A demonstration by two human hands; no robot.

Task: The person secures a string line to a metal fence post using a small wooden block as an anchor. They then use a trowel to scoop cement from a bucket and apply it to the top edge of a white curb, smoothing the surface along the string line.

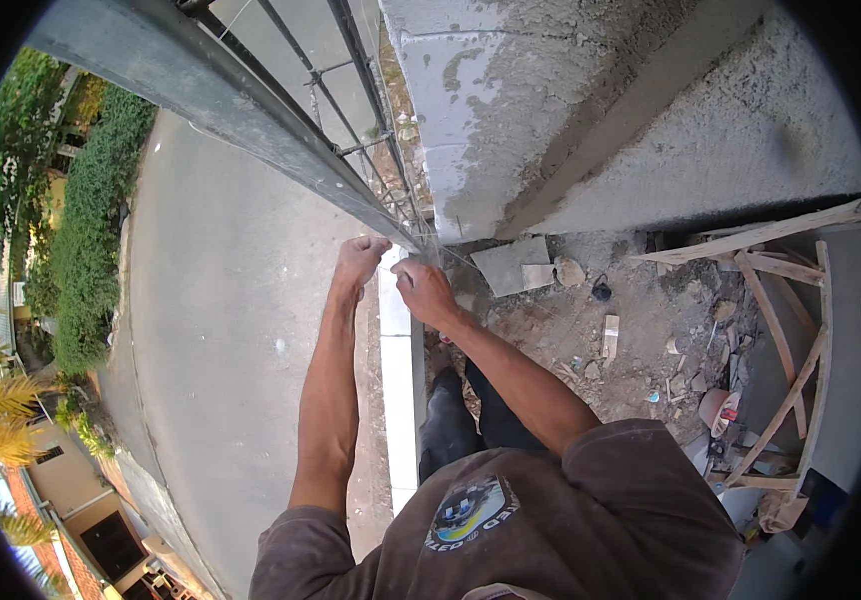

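Rebar cage (387,133), thin-barred dark steel

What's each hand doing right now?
Left hand: fingers curled; whether it holds anything cannot be told.
Right hand: fingers curled too; a grip cannot be told.

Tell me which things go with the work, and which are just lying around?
Probably with the work:
steel-rod cage, its foot near the left hand and right hand
long grey beam
narrow white wall

Seemingly just lying around:
flat grey piece
pale scrap
small dark thing
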